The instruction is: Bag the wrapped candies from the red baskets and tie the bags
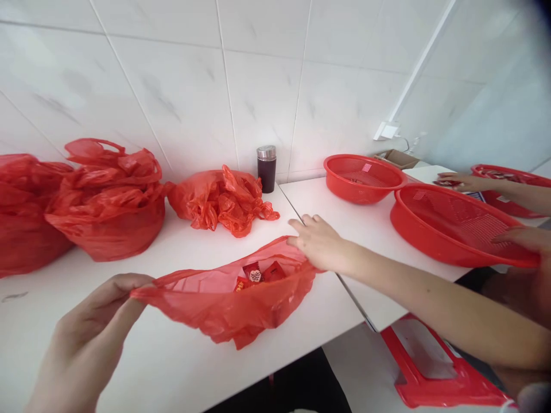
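Over the smooth white table (167, 367), our left hand (97, 330) pinches the left end of a thin red plastic bag (258, 310) while our right hand (321, 244), its grip partly hidden, seems to pinch the right end, spreading the mouth around small red packets (274, 272).

Counting four thin red plastic bags (258, 312), three round red plastic baskets (424, 236), one dark cylindrical tumbler with silver lid (267, 172), one red plastic stool (456, 390), one brown open box (398, 160), at least three small red wrapped packets (253, 272).
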Available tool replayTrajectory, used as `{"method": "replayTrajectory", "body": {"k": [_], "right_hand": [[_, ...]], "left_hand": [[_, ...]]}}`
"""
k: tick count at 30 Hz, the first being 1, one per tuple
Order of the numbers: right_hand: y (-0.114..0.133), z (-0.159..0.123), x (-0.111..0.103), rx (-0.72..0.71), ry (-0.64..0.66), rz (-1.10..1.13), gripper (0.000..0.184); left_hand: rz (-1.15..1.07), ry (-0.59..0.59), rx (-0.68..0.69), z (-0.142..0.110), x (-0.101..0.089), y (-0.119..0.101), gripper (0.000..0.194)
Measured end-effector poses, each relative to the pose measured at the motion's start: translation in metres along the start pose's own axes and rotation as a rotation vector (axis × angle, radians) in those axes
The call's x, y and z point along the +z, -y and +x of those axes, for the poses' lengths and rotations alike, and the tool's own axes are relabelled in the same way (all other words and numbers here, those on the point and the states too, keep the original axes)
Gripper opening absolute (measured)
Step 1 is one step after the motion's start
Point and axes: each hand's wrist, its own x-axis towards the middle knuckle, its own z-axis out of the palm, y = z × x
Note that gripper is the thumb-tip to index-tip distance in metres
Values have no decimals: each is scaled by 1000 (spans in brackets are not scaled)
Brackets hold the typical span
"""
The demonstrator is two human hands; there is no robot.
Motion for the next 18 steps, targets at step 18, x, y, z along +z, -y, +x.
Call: {"method": "replayTrajectory", "body": {"k": [18], "right_hand": [[27, 38, -147, -313, -176, 801, 12]], "left_hand": [[-404, 560, 118, 68, 2, -124, 62]]}}
